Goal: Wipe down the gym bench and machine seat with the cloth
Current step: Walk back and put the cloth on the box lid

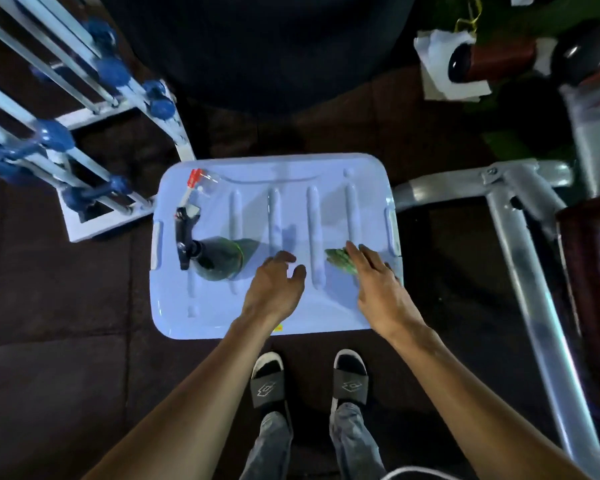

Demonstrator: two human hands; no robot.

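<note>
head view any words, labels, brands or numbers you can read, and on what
No text can be read.
Slides: a diamond-shaped logo on each strap, no letters legible.
Lid: a small yellow sticker at its near edge, too small to read.
Spray bottle: no label visible.

cloth (340,259) mostly hidden under right hand (378,289), grip unclear

Lay on its side on a ribbed pale-blue plastic lid (291,317): green spray bottle (219,259), black trigger head leftward. Stood nearby on dark floor tiles (56,306): white rack (84,126) with blue fittings, grey metal frame (520,244), black slides (267,379).
</note>
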